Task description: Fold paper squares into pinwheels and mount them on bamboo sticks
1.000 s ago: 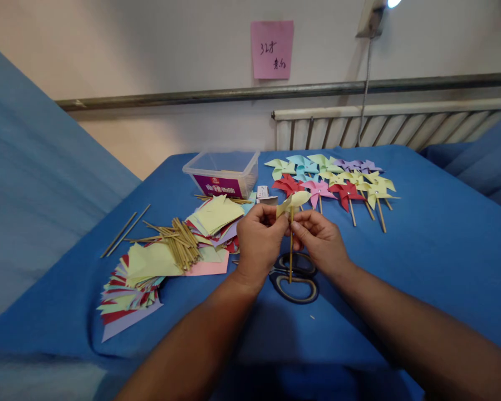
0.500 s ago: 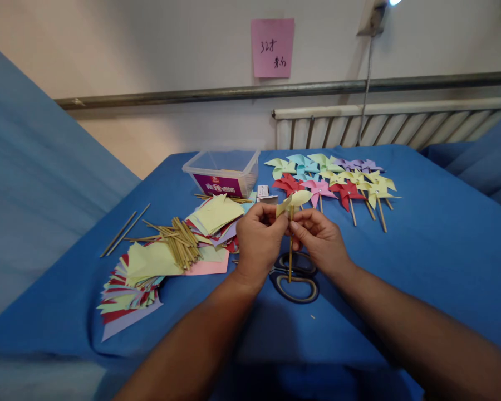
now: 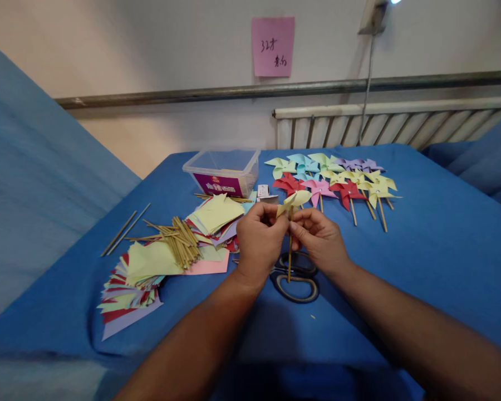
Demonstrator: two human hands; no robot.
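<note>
A pale yellow paper pinwheel (image 3: 295, 200) on a thin wooden stick (image 3: 290, 262) is held upright above the table. My left hand (image 3: 261, 234) is closed at its left side, fingers pinched by the paper and the top of the stick. From the right, my right hand (image 3: 319, 236) pinches the stick just under the paper blades. Fingers hide part of the joint between paper and stick. Below the stick's lower end lie scissors (image 3: 296, 295) with dark handles; their blades are mostly hidden behind my left hand.
Finished pinwheels (image 3: 348, 192) in several colours lie at the back right. A clear plastic box (image 3: 221, 172) stands at the back, with a small white box (image 3: 264, 191) nearby. Left are paper stacks (image 3: 217, 214), fanned sheets (image 3: 150, 264) and a pile of sticks (image 3: 183, 245).
The yellow blades have turned slightly and look a little more spread. Both hands keep almost the same place and grip.
</note>
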